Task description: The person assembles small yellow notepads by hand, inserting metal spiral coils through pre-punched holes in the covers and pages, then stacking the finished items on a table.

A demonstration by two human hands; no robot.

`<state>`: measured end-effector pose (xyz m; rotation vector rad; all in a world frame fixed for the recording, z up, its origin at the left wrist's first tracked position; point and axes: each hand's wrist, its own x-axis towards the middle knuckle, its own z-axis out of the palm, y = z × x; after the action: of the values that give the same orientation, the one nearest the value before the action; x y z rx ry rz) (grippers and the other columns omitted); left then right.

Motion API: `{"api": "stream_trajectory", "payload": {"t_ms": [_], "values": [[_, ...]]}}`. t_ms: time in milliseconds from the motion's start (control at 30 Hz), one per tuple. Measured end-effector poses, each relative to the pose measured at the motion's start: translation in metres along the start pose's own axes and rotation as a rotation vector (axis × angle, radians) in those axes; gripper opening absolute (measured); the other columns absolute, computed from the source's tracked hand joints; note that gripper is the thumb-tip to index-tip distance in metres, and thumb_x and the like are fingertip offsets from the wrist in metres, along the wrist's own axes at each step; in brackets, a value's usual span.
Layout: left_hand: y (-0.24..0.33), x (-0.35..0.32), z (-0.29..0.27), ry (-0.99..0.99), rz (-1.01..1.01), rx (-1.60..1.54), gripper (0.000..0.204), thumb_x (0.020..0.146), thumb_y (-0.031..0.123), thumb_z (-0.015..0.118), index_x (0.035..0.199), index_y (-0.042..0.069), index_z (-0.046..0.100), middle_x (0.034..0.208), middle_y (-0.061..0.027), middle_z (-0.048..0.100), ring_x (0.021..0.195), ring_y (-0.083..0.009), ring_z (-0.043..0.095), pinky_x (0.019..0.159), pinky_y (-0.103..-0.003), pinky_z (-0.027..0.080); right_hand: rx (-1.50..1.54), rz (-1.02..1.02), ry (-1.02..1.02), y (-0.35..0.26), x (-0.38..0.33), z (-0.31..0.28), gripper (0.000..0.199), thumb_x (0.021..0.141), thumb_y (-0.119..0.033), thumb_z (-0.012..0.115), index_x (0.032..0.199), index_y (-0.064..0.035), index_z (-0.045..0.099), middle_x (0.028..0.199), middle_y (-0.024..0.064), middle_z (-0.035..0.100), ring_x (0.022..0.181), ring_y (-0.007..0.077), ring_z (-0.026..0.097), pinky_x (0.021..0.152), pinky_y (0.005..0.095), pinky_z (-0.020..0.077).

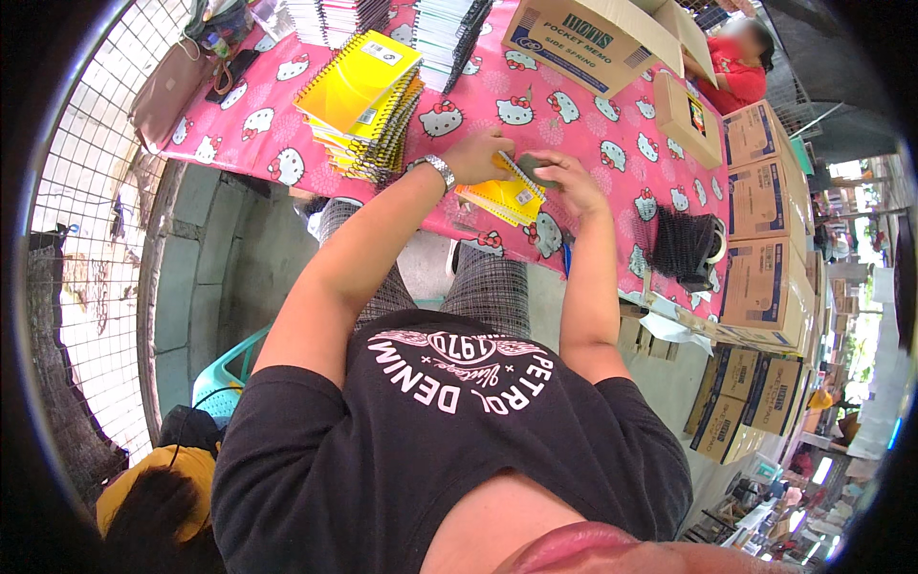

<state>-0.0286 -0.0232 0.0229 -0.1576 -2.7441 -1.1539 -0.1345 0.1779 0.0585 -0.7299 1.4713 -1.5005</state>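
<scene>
Head view, thing in hand: a small yellow spiral-bound paper notebook (504, 196) lies at the near edge of the worktop (593, 143), just above the centre of the frame, on top of a few more of its kind.
Head view, left hand: the left hand (478, 153), with a metal wristwatch (438, 169) on the wrist, rests on the upper left part of the notebook, fingers curled down onto the cover and pressing it flat.
Head view, right hand: the right hand (566, 177) lies at the notebook's right edge, fingers bent around a small dark object (535, 172); what that object is cannot be told.
Head view, handling: judged from its look, the notebook is light and thin, with a smooth card cover that flexes; the wire spiral is the stiffer edge, so a pinch beside the spiral or flat across both covers should hold best.
Head view, surroundings: the worktop carries a pink cartoon-cat patterned cloth. At upper left sits 1 tall stack of larger yellow spiral notebooks (363, 105). An open brown cardboard carton (593, 38) stands at upper centre, and stacked brown cartons (765, 230) line the right side. A person in a red top (732, 72) sits at upper right.
</scene>
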Motion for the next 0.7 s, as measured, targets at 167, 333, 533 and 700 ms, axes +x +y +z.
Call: {"api": "stream_trajectory", "payload": {"t_ms": [167,333,533,700], "values": [[-0.005,0.004,0.001,0.008,0.021,-0.086,0.033,0.073,0.018,0.075,0.098,0.004,0.061,0.097,-0.0114,0.056,0.096,-0.0288,0.057,0.084,-0.037,0.046,0.217,-0.132,-0.087,0.0,-0.001,0.0,0.042,0.074,-0.017,0.066,0.112,-0.0012,0.064,0.114,0.0105,0.061,0.111,0.0229,0.056,0.098,0.0369,0.0417],[-0.011,0.002,-0.002,0.029,-0.029,-0.197,0.036,0.071,0.019,0.076,0.099,0.003,0.06,0.097,-0.0139,0.061,0.094,-0.0292,0.06,0.083,-0.037,0.047,0.454,-0.234,-0.219,-0.007,0.0,0.007,0.039,0.075,-0.017,0.067,0.111,-0.0016,0.064,0.108,0.0085,0.064,0.108,0.0191,0.056,0.097,0.0344,0.0412],[-0.008,0.001,-0.001,0.057,-0.034,-0.325,0.033,0.073,0.014,0.075,0.099,0.002,0.059,0.093,-0.0119,0.064,0.086,-0.0212,0.062,0.078,-0.033,0.049,0.376,-0.189,-0.226,-0.001,0.012,0.003,0.043,0.073,-0.021,0.071,0.11,-0.0011,0.064,0.114,0.0082,0.062,0.106,0.018,0.057,0.095,0.0356,0.0416],[-0.01,-0.004,0.001,0.059,-0.126,-0.329,0.026,0.077,0.014,0.073,0.096,0.001,0.06,0.084,-0.0128,0.064,0.08,-0.0185,0.063,0.073,-0.034,0.049,-0.87,0.06,0.378,0.02,0.015,-0.034,0.054,0.071,-0.034,0.076,0.115,-0.005,0.063,0.125,0.0177,0.055,0.118,0.0297,0.05,0.1,0.0425,0.0386]]}}
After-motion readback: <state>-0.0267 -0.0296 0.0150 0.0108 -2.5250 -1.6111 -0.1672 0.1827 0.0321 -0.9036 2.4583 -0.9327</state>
